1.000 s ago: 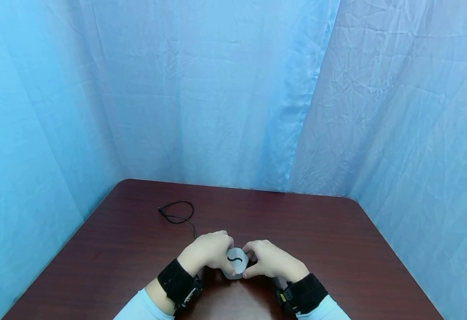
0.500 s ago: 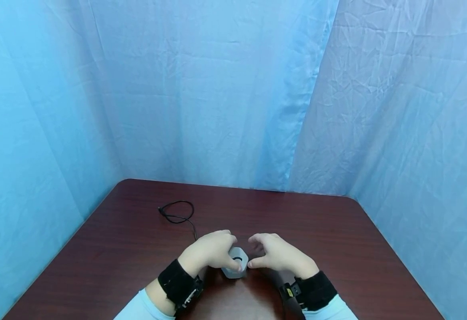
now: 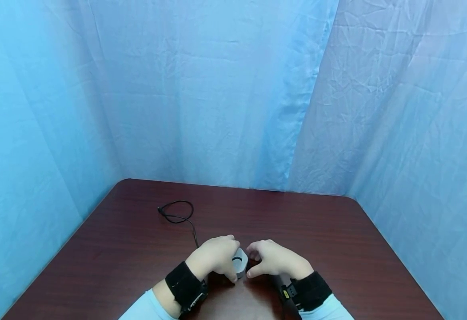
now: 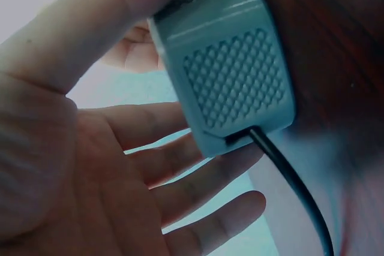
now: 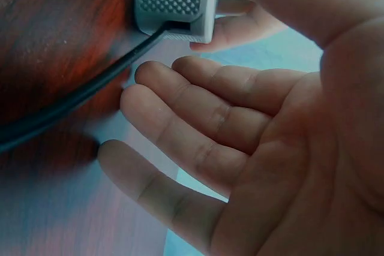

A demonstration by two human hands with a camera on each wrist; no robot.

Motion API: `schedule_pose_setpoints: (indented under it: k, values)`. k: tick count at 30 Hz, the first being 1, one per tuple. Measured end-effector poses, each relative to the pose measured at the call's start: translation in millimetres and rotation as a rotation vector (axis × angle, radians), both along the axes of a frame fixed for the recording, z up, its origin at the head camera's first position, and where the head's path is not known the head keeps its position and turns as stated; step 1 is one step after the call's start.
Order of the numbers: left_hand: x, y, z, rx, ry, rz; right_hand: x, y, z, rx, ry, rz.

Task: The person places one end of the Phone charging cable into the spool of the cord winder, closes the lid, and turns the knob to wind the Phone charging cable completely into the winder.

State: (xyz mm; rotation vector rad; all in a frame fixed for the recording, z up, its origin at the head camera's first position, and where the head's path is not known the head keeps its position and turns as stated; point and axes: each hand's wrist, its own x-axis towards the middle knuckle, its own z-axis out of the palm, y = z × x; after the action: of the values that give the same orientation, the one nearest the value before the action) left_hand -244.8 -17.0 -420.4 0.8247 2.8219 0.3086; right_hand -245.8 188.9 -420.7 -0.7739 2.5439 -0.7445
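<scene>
A small grey hexagonal box [image 3: 240,263] with a curved dark groove on top is on the table between the two hands. My left hand [image 3: 216,257] grips it from the left, thumb at the near side and fingers at the far side. Textured panels cover the box's sides [image 4: 237,79], and a black cable [image 4: 295,181] comes out of a slot low in one side. Close by on the right, my right hand [image 3: 275,259] has its fingers loosely bent around nothing. Its thumb overlaps the box's edge in the right wrist view, where a black cable [image 5: 90,90] also leaves a slot.
Black cable [image 3: 194,231] runs from behind the left hand to a loose loop farther back on the left. The dark brown table [image 3: 317,231] has rounded far corners. Light blue curtains [image 3: 217,89] hang around it. Both wrists wear black straps with small cameras.
The right hand drew away from the box to the right, then came partly back nearer. The left hand shifted slightly right, and its thumb moved from the box's top to its near side.
</scene>
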Motion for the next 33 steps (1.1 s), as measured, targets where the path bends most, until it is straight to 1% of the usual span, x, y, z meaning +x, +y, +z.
schedule_pose_setpoints:
  k: [6,10,13,16,19,21,25,27,30,33]
  values:
    - [-1.0,-2.3,1.0,-0.002,0.006,-0.026,1.0,2.0,1.4,-0.018,-0.016,-0.012]
    - [-2.7,-6.8,3.8,0.032,0.020,-0.029,0.4,8.8,4.6,-0.071,-0.031,-0.027]
    - [-4.9,-11.5,7.5,0.065,0.044,-0.031,-1.9,14.7,7.7,-0.118,-0.004,-0.025]
    - [-7.4,-17.2,13.1,0.110,0.069,-0.033,-3.5,19.3,11.1,-0.166,0.058,-0.033]
    - [-9.9,-23.7,18.2,0.162,0.107,-0.031,-2.9,21.3,15.4,-0.228,0.125,-0.074]
    - [-11.3,-27.7,22.0,0.201,0.147,-0.027,-2.1,21.0,18.5,-0.277,0.172,-0.109]
    - [-12.6,-35.0,27.7,0.280,0.255,-0.026,-1.2,18.9,21.8,-0.352,0.280,-0.165]
    - [-13.3,-38.0,30.4,0.318,0.312,-0.032,-1.3,17.4,22.2,-0.380,0.354,-0.173]
    - [-14.7,-41.3,34.6,0.362,0.384,-0.051,-1.9,15.2,22.5,-0.425,0.490,-0.153]
    - [-15.9,-42.4,37.6,0.395,0.440,-0.093,-2.3,13.6,23.5,-0.458,0.615,-0.134]
